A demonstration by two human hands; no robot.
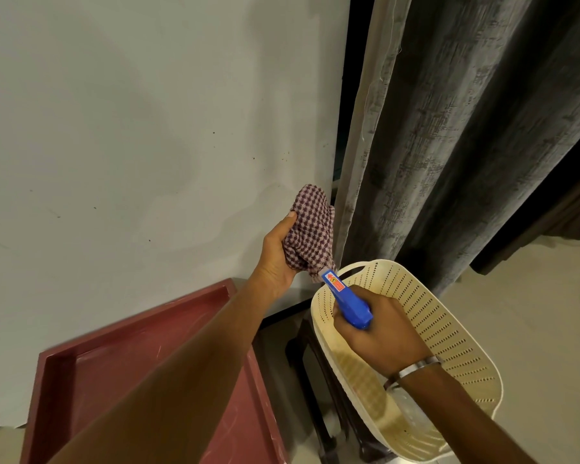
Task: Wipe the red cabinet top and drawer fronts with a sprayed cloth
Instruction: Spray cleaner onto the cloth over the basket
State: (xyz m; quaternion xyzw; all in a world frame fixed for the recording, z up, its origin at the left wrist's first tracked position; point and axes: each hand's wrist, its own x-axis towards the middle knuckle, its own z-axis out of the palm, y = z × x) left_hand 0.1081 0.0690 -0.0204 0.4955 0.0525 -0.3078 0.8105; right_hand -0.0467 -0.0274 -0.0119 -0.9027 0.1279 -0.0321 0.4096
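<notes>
At the centre of the frame, the left hand (277, 252) grips a bunched maroon-and-white checked cloth (310, 231), fingers curled round it, arm stretched out over the red cabinet top (114, 360) at lower left. Just below and right of the cloth, the right hand (382, 333) clasps a blue plastic spray bottle head (347, 301). Its long axis runs up-left, with the nozzle nearly touching the cloth's lower end, above a cream perforated plastic basket (449, 323).
</notes>
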